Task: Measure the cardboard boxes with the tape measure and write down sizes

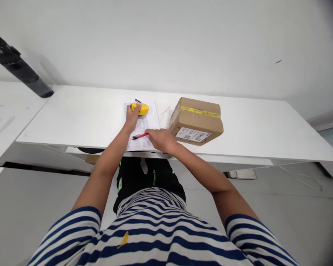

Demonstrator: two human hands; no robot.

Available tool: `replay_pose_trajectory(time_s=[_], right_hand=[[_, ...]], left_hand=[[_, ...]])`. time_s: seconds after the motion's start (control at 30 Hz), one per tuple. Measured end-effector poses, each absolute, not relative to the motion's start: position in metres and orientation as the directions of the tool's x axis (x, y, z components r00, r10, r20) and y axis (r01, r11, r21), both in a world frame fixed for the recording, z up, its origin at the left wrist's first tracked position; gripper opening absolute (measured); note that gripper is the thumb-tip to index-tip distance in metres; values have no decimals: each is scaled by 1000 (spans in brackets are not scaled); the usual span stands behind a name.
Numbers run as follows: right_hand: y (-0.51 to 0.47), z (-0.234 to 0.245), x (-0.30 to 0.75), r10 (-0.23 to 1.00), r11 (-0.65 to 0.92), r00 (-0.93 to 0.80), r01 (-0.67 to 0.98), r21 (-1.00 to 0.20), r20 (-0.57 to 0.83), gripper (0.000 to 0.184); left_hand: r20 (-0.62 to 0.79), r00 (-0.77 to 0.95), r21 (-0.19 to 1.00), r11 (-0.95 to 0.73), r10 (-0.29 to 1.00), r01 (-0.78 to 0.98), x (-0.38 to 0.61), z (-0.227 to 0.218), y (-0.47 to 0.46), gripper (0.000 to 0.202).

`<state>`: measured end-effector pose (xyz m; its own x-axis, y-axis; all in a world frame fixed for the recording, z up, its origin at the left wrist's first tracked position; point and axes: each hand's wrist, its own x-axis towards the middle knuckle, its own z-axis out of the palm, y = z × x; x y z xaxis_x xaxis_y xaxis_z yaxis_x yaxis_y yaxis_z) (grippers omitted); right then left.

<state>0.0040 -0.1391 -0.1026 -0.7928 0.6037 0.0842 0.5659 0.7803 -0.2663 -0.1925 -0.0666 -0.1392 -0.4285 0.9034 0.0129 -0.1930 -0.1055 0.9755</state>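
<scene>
My left hand [132,115] is closed around a yellow rounded case [143,109], which looks like a tape measure, held over the upper part of a printed sheet of paper [141,126]. A small black item [138,101] shows just beyond it, too small to make out. My right hand [161,139] grips a red pen [141,136] with a black end that points left across the lower part of the sheet. Just right of the paper stands a taped cardboard box [201,122], carrying a white label [193,135] on its near side.
The white table [255,129] runs along a pale wall [166,48]. At the far left, a dark upright device [22,68] stands near the table seam. Below the table's front edge, a shelf [233,160] and a pale flat object [242,174] are visible.
</scene>
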Motion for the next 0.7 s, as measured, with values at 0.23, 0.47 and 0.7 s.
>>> replay_pose_trajectory(time_s=[0.23, 0.47, 0.7], right_hand=[[-142, -145, 25, 808, 431, -550, 305, -849, 213, 51], [-137, -151, 17, 861, 335, -486, 328, -883, 146, 68], [-137, -151, 14, 845, 337, -516, 306, -890, 142, 72]], left_hand=[[89, -339, 995, -68, 937, 72, -188, -149, -71, 45], [31, -348, 999, -23, 937, 25, -186, -145, -72, 49], [58, -350, 998, -42, 935, 53, -184, -144, -75, 53]])
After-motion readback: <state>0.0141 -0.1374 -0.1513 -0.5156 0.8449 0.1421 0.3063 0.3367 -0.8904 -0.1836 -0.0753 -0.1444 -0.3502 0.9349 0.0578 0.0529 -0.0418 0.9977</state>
